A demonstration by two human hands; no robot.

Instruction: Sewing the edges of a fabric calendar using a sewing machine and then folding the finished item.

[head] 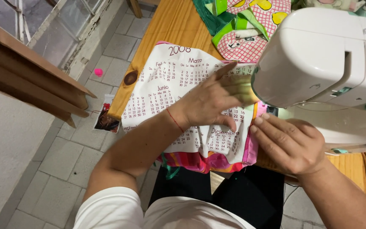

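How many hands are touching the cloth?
2: the left hand lies flat on the white calendar-print cloth; the right hand presses its edge beside the white sewing machine.

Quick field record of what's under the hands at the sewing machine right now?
left hand: flat on the calendar-print cloth, fingers spread, reaching toward the machine head
right hand: fingertips pressing the cloth edge beside the machine
sewing machine: white, green trim, at right; needle area hidden
cloth: white printed panel over a striped pink and orange layer, hanging off the table's near edge
table: light wood
behind: pink checked bag with green straps
floor: grey tiles; small pink object
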